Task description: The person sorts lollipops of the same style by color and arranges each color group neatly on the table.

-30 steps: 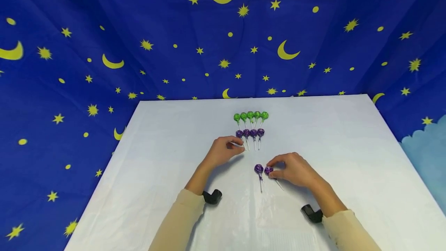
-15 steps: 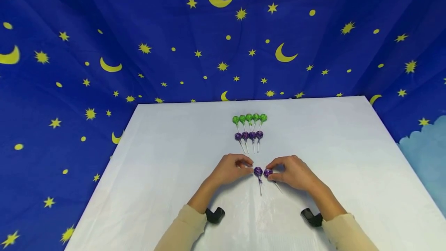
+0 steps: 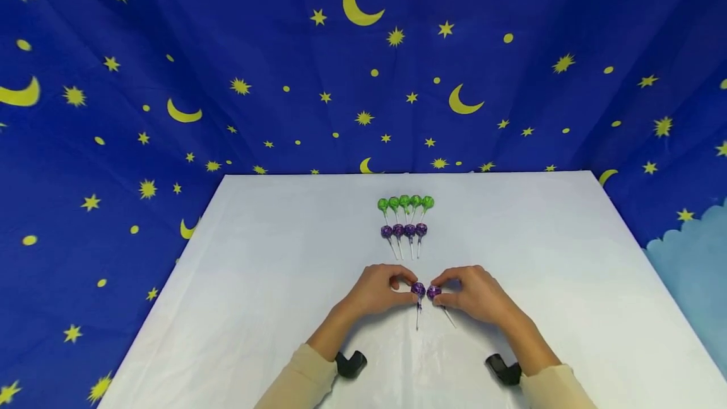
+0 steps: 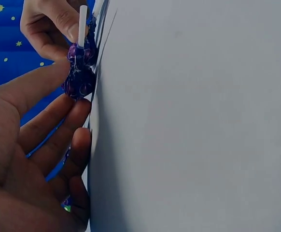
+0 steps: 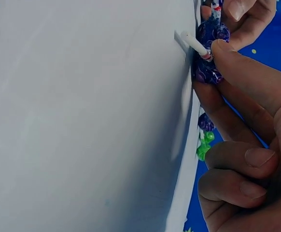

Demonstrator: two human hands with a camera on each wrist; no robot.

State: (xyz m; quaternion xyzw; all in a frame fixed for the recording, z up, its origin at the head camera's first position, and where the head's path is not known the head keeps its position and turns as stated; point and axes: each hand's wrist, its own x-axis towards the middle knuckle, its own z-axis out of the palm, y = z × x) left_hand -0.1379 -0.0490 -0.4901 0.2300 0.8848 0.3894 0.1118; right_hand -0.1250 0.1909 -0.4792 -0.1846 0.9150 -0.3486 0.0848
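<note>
Two purple-wrapped lollipops lie side by side on the white table, sticks toward me. My left hand [image 3: 377, 292] pinches the left lollipop [image 3: 418, 290] by its round head, thumb on the near side and fingers beyond. The right lollipop [image 3: 434, 292] is pinched the same way by my right hand [image 3: 479, 295], its stick slanting down to the right. In the right wrist view, the thumb and forefinger frame this purple candy head [image 5: 208, 74], while the other fingers curl in below. The left wrist view has the two heads overlapping.
Farther back, a row of several purple lollipops [image 3: 398, 230] lies with sticks toward me. Just behind it is a row of several green lollipops [image 3: 404, 201]. A blue cloth [image 3: 284, 49] with moons and stars hangs beyond the far edge of the white table [image 3: 272, 232].
My left hand has come back from the purple row to the left lollipop and now pinches its head. The right hand stays on its lollipop, now nearer the left one.
</note>
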